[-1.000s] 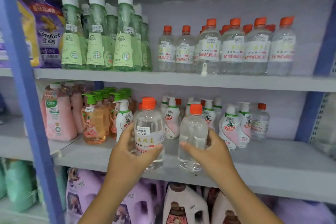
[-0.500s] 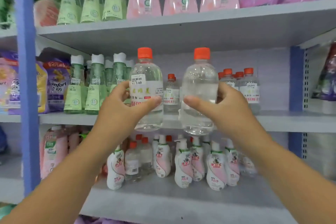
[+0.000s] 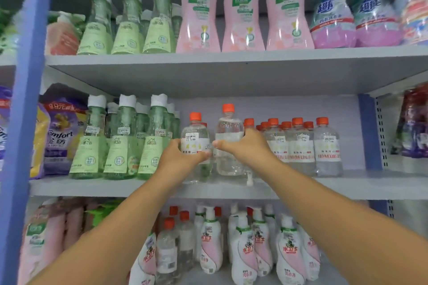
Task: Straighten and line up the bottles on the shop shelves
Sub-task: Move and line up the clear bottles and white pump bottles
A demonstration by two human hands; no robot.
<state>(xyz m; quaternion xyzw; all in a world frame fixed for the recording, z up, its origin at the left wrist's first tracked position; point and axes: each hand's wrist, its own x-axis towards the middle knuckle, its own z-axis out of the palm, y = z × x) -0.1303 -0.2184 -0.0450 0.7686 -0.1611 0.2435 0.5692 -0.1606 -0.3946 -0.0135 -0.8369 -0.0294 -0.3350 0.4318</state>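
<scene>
- A labelled clear bottle (image 3: 195,143) is gripped by the left hand (image 3: 179,159) on the middle shelf (image 3: 92,186).
- An unlabelled clear bottle (image 3: 228,146), just right of it, is gripped by the right hand (image 3: 247,146).

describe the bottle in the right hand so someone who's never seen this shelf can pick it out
Find the middle shelf, where clear orange-capped bottles stand right of the tall green bottles. The right hand grips one clear bottle just left of that cluster. Its orange cap sits highest in the row, and it shows no printed label, unlike the price-stickered bottle in the left hand.

1 head view, close, facing the shelves (image 3: 231,69) slightly upward
</scene>
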